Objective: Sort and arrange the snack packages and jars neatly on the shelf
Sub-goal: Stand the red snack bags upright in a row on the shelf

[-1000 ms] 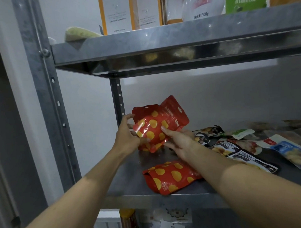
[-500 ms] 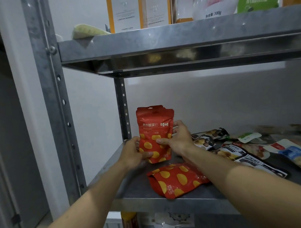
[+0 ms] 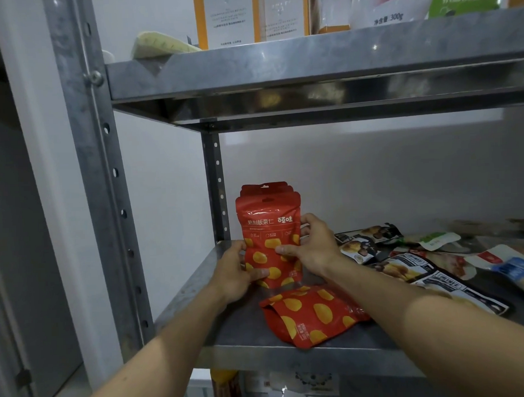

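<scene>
Both hands, left (image 3: 233,273) & right (image 3: 311,245), grasp the red pouches (image 3: 269,236) upright at the shelf (image 3: 195,289) corner, prob. to line them straight against the back.

Both hands clasp upright red pouches (image 3: 269,236) at the shelf's (image 3: 290,353) back-left corner. Left of the grip, bare metal runs to the corner post (image 3: 215,185). In front lies another red pouch (image 3: 311,314); to the right, scattered dark packets (image 3: 406,270) crowd the deck. Overhead, open air reaches the upper shelf (image 3: 309,69).
</scene>
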### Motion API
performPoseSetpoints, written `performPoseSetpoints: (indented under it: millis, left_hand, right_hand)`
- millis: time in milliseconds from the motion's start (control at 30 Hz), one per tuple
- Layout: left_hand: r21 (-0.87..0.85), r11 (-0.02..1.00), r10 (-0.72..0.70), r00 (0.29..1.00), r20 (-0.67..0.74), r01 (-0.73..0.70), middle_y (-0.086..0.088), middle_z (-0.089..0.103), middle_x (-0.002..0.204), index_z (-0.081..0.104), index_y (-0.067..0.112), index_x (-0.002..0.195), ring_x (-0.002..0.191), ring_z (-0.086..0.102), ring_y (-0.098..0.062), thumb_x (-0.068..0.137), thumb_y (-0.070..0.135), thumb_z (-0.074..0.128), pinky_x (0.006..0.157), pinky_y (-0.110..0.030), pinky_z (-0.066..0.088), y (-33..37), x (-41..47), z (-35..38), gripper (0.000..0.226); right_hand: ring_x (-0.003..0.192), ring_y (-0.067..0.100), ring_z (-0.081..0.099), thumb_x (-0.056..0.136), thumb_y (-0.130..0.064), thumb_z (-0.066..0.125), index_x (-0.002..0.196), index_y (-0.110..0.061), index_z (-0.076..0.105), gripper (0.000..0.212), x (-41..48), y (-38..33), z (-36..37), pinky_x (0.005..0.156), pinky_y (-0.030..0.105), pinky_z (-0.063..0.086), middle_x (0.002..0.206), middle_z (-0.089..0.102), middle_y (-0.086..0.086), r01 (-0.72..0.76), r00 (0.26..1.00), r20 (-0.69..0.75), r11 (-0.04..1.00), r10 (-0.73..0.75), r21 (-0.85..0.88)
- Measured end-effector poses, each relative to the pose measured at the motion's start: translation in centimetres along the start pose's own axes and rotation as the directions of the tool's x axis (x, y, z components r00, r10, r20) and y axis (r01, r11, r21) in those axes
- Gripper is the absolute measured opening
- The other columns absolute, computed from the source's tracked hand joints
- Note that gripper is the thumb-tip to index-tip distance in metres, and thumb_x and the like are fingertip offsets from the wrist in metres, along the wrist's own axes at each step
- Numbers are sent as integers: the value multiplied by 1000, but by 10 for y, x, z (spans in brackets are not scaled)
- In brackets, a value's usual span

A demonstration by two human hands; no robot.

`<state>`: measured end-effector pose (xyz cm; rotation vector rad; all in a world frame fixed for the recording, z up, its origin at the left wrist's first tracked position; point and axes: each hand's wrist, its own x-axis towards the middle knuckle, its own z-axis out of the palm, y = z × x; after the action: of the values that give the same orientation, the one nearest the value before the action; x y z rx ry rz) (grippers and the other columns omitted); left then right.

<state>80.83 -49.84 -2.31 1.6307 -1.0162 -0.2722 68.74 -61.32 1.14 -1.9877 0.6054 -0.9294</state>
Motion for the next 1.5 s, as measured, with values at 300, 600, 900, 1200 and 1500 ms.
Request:
performPoseSetpoints:
  millis: [300, 600, 900, 1200, 1500]
  left_hand:
    - [-20, 999, -30, 999, 13, 30, 5, 63, 114, 49, 22, 124, 101, 60, -10, 81, 13, 74, 82, -25, 51, -6, 2, 2, 50]
    - [18, 999, -27, 1000, 13, 26, 7, 62, 113, 48, 26, 122, 104, 60, -12, 80, 21, 75, 90, -33, 52, -6, 3, 1, 50]
    - [-154, 978, -154, 986, -59, 143, 1, 44, 146, 28, 31, 145, 129, 47, -24, 42, 78, 76, 105, -52, 41, -13, 22, -15, 122]
    - [-257, 955, -102, 975, 195, 151, 3, 64, 121, 40, 29, 135, 111, 61, -18, 56, 40, 83, 94, -36, 50, -10, 35, -5, 90]
    - [-258, 958, -67, 972, 226, 126, 2, 71, 110, 53, 28, 124, 104, 66, -19, 59, 32, 81, 93, -40, 52, -8, 34, -5, 71]
  right_hand:
    - [108, 26, 63, 72, -19, 84, 125, -15, 49, 63, -1, 1, -2, 92, 46, 54, 118, 63, 7, -2, 1000, 9, 1000, 2, -15]
    - [111, 24, 62, 73, -21, 83, 125, -15, 48, 63, -2, 2, -1, 94, 43, 54, 121, 63, 5, -33, 999, 24, 999, 32, 8]
    - [131, 30, 43, 69, -16, 83, 153, -25, 9, 113, 13, 7, -10, 102, 44, 39, 143, 44, 7, -306, 929, 273, 932, 248, 194]
    - [108, 25, 62, 53, -5, 73, 125, -25, 52, 77, 25, 16, 9, 97, 48, 49, 113, 68, 3, -258, 914, 379, 929, 145, 267]
    - [107, 27, 63, 48, -6, 70, 121, -23, 55, 76, 25, 17, 16, 95, 49, 51, 111, 69, 5, -261, 923, 351, 925, 156, 276]
